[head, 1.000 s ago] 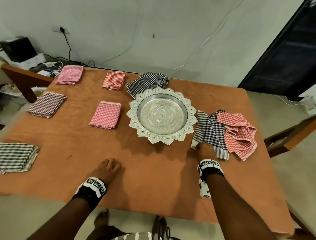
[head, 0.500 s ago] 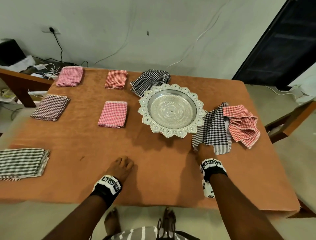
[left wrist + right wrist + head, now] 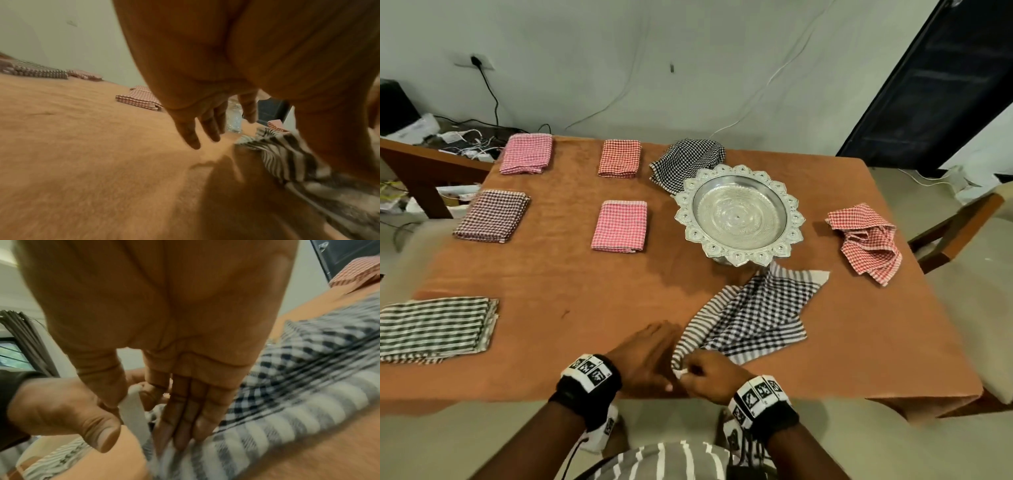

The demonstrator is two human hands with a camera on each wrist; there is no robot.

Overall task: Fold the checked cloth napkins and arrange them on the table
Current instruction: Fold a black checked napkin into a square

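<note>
Table (image 3: 592, 284) fills mid frame of the head view, brown cloth top. Silver tray (image 3: 739, 215) sits right of centre, raised on a foot.

Black napkin (image 3: 753, 313), unfolded, lies lower centre-right, just below the tray; its far corner reaches under the tray rim, its near corner runs to the bottom centre, where both hands meet. Red napkin (image 3: 866, 240), crumpled, lies at right, apart from the black one.

Folded ones:
- grey stack (image 3: 434, 329), lower left
- maroon (image 3: 491, 216), left
- pink (image 3: 619, 226), centre
- pink far (image 3: 526, 153), upper left
- orange (image 3: 619, 158), upper centre

Loose dark check (image 3: 686, 161) lies behind the tray, touching its rim.

Right hand (image 3: 709, 378): thumb and forefinger pinch the black napkin's white near corner; the right wrist view shows the other three fingers (image 3: 185, 418) straight, tips on the cloth. Napkin body spreads up-right from the pinch.

Left hand (image 3: 643, 356): left of that corner, fingers loosely extended; thumb (image 3: 98, 433) lies against the same white strip. Whether it actually grips, can't tell.
</note>
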